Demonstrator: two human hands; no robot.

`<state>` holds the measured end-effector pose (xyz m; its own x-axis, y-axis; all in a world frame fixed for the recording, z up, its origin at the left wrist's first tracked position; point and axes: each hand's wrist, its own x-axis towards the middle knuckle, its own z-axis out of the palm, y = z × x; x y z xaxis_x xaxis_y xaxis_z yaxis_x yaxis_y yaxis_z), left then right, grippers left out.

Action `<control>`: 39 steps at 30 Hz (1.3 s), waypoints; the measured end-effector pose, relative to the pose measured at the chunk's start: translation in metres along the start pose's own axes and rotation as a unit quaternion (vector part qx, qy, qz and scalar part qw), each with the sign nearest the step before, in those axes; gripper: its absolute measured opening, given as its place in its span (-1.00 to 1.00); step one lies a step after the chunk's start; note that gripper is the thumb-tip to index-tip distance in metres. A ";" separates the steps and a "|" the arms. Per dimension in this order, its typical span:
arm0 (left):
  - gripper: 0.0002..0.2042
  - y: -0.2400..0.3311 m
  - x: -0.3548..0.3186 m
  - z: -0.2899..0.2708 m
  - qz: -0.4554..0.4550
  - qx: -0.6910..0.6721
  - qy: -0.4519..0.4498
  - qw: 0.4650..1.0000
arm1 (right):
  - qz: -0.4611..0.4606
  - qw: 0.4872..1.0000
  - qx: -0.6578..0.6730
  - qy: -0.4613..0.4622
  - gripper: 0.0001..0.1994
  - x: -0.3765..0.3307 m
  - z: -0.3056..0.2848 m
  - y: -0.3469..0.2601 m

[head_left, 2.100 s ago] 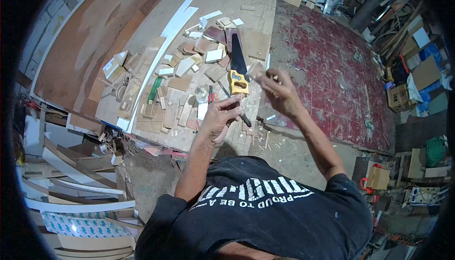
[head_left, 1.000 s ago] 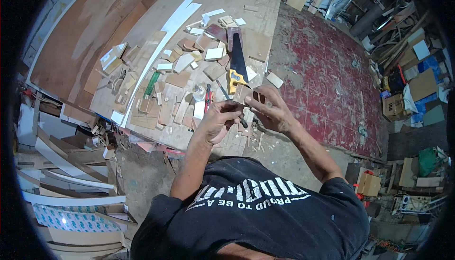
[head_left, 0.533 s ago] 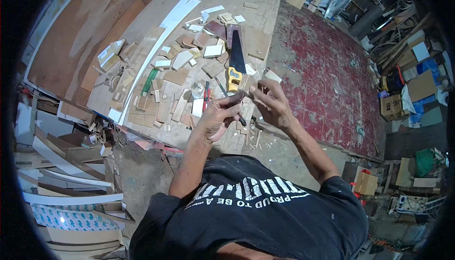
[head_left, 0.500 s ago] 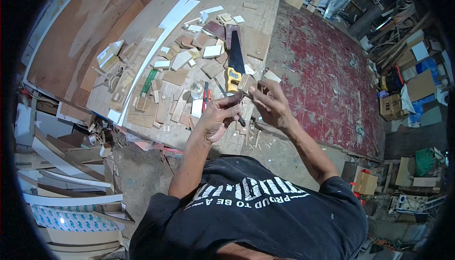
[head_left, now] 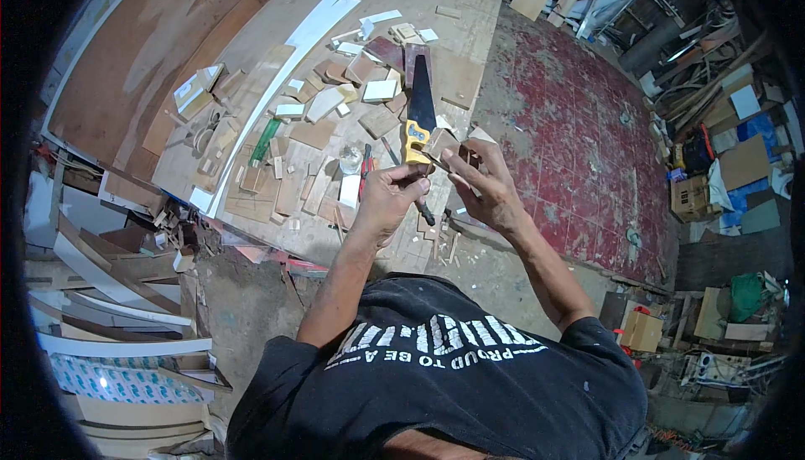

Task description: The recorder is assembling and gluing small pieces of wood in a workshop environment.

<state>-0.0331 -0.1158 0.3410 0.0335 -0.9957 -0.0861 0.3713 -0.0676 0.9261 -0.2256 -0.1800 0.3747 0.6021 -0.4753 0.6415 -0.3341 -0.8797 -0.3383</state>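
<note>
Above the near edge of the workbench, my two hands meet in front of my chest. My right hand (head_left: 485, 181) is closed, thumb and fingers pinching a small wooden block (head_left: 441, 140). Close beside it, my left hand (head_left: 391, 200) has its fingertips pressed together around something small and dark that I cannot make out. Just beyond the fingers lies a handsaw with a yellow handle (head_left: 417, 135) and a dark blade, pointing away from me. A black tool handle (head_left: 427, 214) shows below the fingertips; the rest of that tool is partly hidden.
Many wood offcuts (head_left: 325, 105) cover the workbench (head_left: 453, 49), with a red tool (head_left: 366, 166), a green piece (head_left: 266, 141) and a long white strip (head_left: 293, 62) among them. Right of the bench is a red, dusty floor (head_left: 570, 141). Curved boards (head_left: 101, 280) are stacked at lower left.
The view has shifted slightly. My right hand and the small block have moved a little away from my left fingertips. Both hands stay closed.
</note>
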 end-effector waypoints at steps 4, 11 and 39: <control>-0.76 0.002 -0.001 0.000 -0.002 0.032 0.016 0.999 | -0.016 0.999 -0.009 -0.037 -0.41 -0.002 0.005 -0.006; -0.77 -0.006 0.001 -0.006 -0.005 0.048 0.019 0.999 | -0.042 0.999 -0.006 -0.032 -0.50 -0.006 0.007 -0.016; -0.68 -0.020 -0.028 -0.028 0.016 -0.016 0.002 1.000 | 0.327 0.880 0.301 -0.168 -0.60 0.007 0.002 0.015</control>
<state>-0.0151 -0.0848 0.3147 0.0508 -0.9970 -0.0577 0.3990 -0.0327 0.9164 -0.2251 -0.1964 0.3723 0.6375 -0.7698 -0.0310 -0.3052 -0.2154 -0.9276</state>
